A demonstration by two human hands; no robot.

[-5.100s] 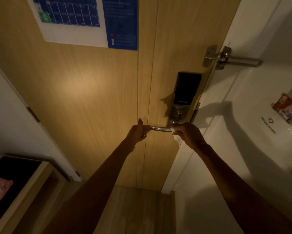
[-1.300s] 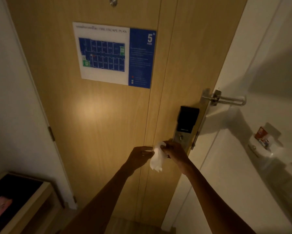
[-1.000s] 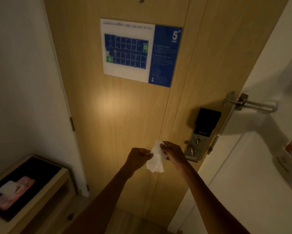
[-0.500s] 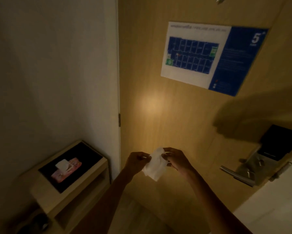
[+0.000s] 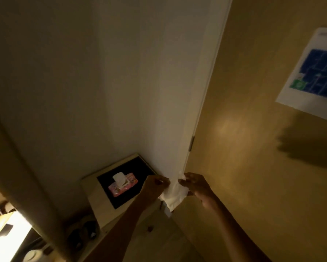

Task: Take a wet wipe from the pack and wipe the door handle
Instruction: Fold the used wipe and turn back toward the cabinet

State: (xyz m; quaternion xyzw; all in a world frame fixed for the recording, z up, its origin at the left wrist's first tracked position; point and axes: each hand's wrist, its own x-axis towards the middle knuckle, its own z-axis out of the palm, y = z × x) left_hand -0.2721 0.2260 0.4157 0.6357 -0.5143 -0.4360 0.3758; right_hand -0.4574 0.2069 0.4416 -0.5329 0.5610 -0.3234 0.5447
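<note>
**White wipe held between both hands, door handle out of frame**

Pink plastic marks the pack (image 5: 123, 184) at lower centre-left of the frame, lying on the dark top of a low wooden stand (image 5: 94, 197) against the pale wall (image 5: 102, 72); a white sheet stands up from its opening. Just right of it, at lower centre, the left hand (image 5: 155, 186) pinches the upper left edge of the wet wipe (image 5: 173, 195) between thumb and fingertips. The wipe hangs as a crumpled white sheet, its long axis running roughly top to bottom, with the lower end loose. The right hand (image 5: 196, 188) pinches its upper right edge, so the sheet is shared between the two hands, which sit close together with only the wipe between them.

Further right, the wooden door (image 5: 253, 148) fills the frame, a blue-and-white floor plan (image 5: 314, 76) at its upper right edge. The door handle does not show here. Judging by the hinge (image 5: 191, 143) on the door's left edge, the handle probably lies beyond the right edge of the frame, which would make the right hand the nearer one to carry the wipe there.
</note>
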